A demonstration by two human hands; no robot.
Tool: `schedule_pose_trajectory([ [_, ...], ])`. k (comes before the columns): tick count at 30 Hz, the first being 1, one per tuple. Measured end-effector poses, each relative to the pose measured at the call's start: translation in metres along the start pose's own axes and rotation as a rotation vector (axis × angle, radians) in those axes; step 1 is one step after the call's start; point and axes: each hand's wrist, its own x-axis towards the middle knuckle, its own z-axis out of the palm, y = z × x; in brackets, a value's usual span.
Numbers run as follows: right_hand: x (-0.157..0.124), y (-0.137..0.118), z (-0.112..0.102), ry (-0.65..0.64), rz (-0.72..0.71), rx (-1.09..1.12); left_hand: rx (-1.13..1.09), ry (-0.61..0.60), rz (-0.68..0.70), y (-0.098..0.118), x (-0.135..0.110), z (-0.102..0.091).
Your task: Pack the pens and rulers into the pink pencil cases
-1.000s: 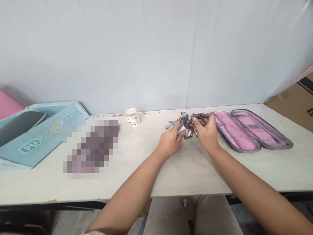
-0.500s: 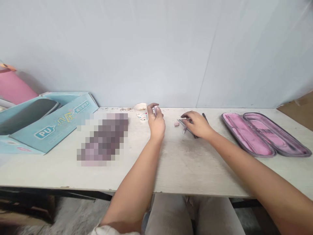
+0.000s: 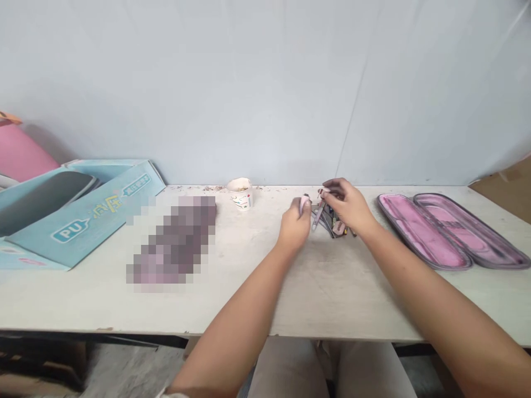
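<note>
My left hand (image 3: 295, 224) is closed around a small pale pink piece (image 3: 305, 203) with a dark end; its exact kind is unclear. To its right, my right hand (image 3: 346, 207) pinches a slim, pen-like pinkish stick (image 3: 318, 215), which slants down to the left. Under and beside the right fingers lies a small heap of stationery (image 3: 332, 225), with dark thin sticks and a pinkish block (image 3: 339, 228) among it. The right hand hides part of the heap. Farther right, an open pink pencil case (image 3: 427, 232) with dark edges lies flat, its two halves spread.
A paper cup (image 3: 240, 199) with bits inside stands near the wall. On the left are a blurred-out purplish item (image 3: 172, 240) and a light blue box (image 3: 83, 221) holding dark and pink things. A cardboard box (image 3: 508, 185) sits at the far right of the white table (image 3: 332, 309).
My left hand has moved right, away from the paper cup, keeping the pale pink piece. My right hand has risen slightly with the pen-like stick, uncovering more of the heap.
</note>
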Motion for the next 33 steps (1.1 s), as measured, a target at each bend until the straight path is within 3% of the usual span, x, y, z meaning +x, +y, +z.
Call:
schedule_pose_trajectory([
  [2,-0.011,0.000,-0.009,0.027,0.036,0.292,0.072,-0.108,0.082,0.005,-0.007,0.005],
  [5,-0.028,0.001,-0.015,-0.002,0.073,0.471,0.092,-0.205,0.170,0.010,-0.015,0.010],
  [11,-0.042,0.002,-0.017,-0.042,0.142,0.486,0.124,-0.234,0.189,0.012,-0.019,0.012],
  [19,-0.040,0.001,-0.019,-0.064,0.123,0.486,0.255,-0.199,0.180,0.011,-0.020,0.010],
  [30,-0.045,-0.002,-0.012,-0.160,0.102,0.362,0.184,-0.172,0.126,0.006,-0.019,0.007],
  [33,-0.045,-0.005,-0.011,-0.192,0.062,0.393,0.082,-0.098,0.102,0.011,-0.016,0.006],
])
